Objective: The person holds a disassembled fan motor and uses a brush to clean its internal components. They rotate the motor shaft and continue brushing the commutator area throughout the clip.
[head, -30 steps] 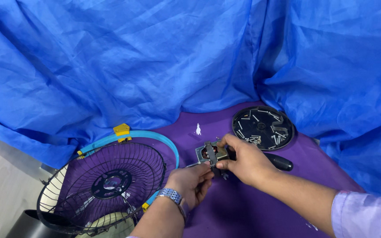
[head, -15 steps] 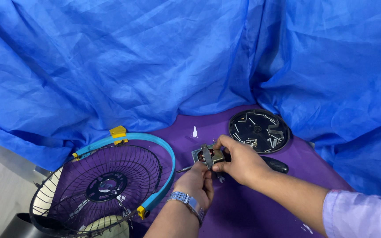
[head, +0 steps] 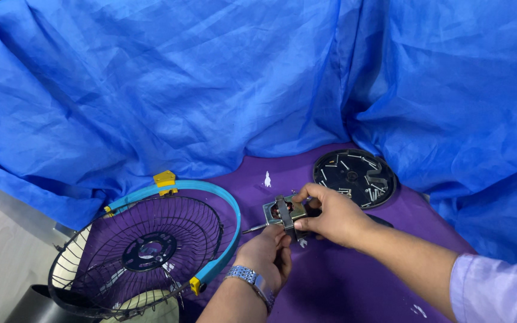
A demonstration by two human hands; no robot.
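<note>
Lower centre: the left hand (head: 265, 254), wearing a metal watch (head: 248, 277), is clenched on a thin tool (head: 255, 228) whose tip points left, apparently to work on the motor (head: 285, 210). Just above, the right hand (head: 330, 216) grasps this small metal motor at frame centre, steadying it over the purple tabletop (head: 342, 281). Lower left, a wire fan guard (head: 145, 251) with blue rim lies set aside. Beyond, upper right of centre, a black dish (head: 354, 176) keeps loose screws together; blue cloth (head: 210, 78) behind.

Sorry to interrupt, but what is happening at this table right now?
A person is working on a small fan motor over a purple cloth. The right hand grips the motor, while the left hand holds a screwdriver against it. A wire fan guard lies to the left; a black dish of screws sits behind.
</note>
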